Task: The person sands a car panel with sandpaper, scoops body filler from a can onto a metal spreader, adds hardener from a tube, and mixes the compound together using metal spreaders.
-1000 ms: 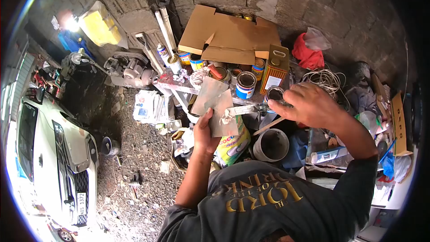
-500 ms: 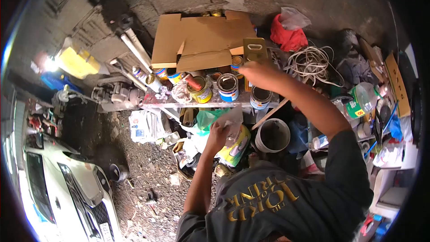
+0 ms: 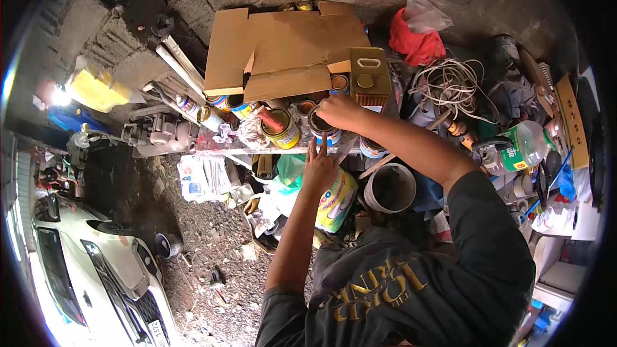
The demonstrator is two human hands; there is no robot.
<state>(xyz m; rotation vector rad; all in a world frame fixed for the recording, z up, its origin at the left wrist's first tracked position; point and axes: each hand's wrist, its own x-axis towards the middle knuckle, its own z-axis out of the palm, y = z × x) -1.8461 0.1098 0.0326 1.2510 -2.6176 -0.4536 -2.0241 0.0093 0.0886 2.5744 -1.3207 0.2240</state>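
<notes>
a person's right hand (image 3: 339, 113) curls over an open can (image 3: 333, 135) on the worktop (image 3: 247, 151), any grip hidden, as the left hand (image 3: 319, 168) extends two fingers to its near side, its hold uncertain. the can, beneath the right hand and just beyond the left, looks stiff, likely weighty if full, slippery where smeared, and best held around the wall

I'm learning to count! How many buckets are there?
2: a big bucket beside the yellow-green bag, a small bucket near the white car. More may be hidden.
</notes>
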